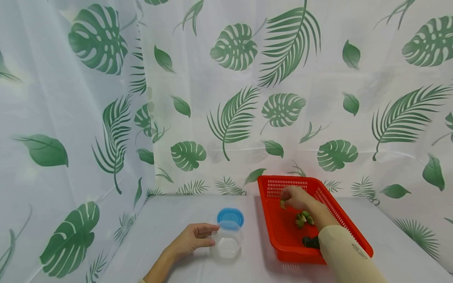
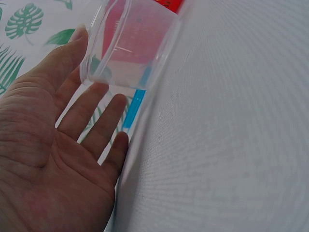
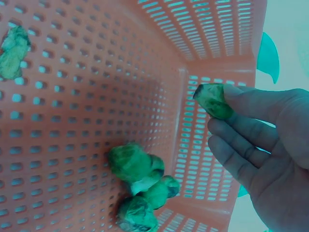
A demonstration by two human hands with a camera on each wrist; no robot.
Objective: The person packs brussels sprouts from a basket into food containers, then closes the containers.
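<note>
- Your left hand (image 1: 194, 239) is loosely spread, thumb and fingertips at the rim of the clear tub without a firm grip.
- The clear tub (image 1: 226, 248) stands on the worktop (image 1: 187, 208); it should be light, thin-walled and a little slippery, best steadied just under the rim.
- Behind it lies the blue lid (image 1: 231, 215), probably light and bendy, easiest taken by its edge.
- The red basket (image 1: 301, 256) looks stiff; hold it by the rim.
- Over it, your right hand (image 1: 296, 197) pinches a small green vegetable (image 3: 212, 100) between thumb and fingertips; it looks light and likely bruises, so press gently around its sides.
- More green vegetables (image 3: 153, 193) sit clustered on the basket's floor, probably firm and apt to roll.
</note>
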